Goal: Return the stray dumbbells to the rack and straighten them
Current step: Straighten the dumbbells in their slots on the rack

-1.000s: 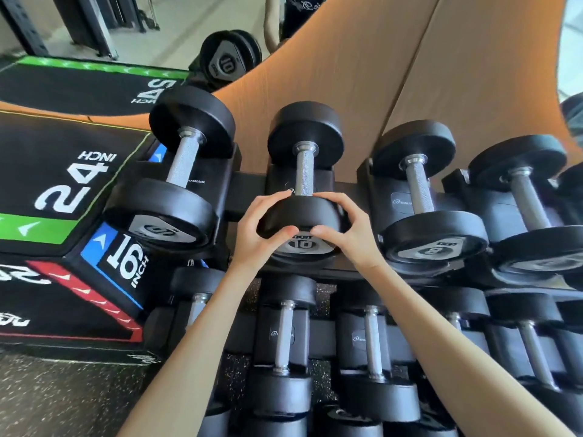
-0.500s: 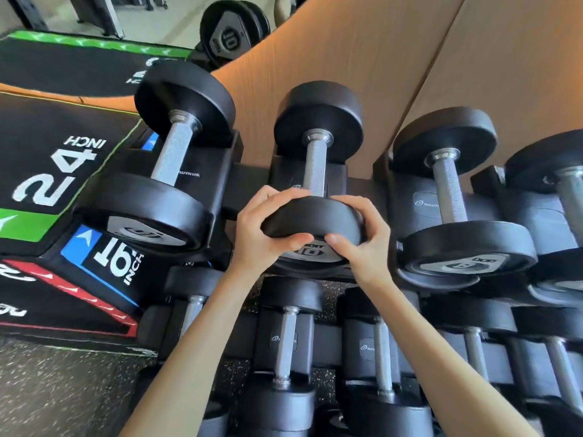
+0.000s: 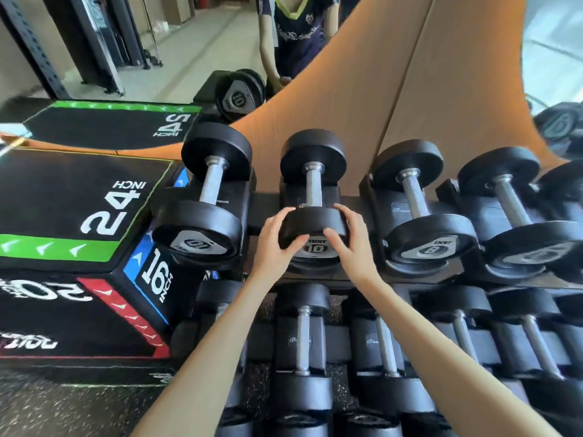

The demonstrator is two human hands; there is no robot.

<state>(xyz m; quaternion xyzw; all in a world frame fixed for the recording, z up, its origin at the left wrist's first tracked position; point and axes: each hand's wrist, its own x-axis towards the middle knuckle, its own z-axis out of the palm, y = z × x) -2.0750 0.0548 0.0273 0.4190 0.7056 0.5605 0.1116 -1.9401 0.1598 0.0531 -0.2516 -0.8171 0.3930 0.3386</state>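
Observation:
A black dumbbell marked 10 (image 3: 313, 197) lies in the second cradle of the top tier of the rack (image 3: 265, 209), its handle pointing away from me. My left hand (image 3: 277, 244) grips the left side of its near head, and my right hand (image 3: 348, 244) grips the right side, thumbs across the front face. To its left rests another 10 dumbbell (image 3: 205, 203), angled slightly. On the right sits a dumbbell marked 8 (image 3: 419, 212), then more dumbbells (image 3: 517, 212).
A black plyo box (image 3: 79, 247) marked 24, 16 and 20 inch stands left of the rack. The lower tier holds several dumbbells (image 3: 303, 339). A wooden panel and mirror rise behind the rack; the mirror reflects a person's torso and a 10 dumbbell (image 3: 238, 96).
Both hands stay on the near head of the middle 10 dumbbell. My view has lifted and pulled back, showing more of the mirror above the rack.

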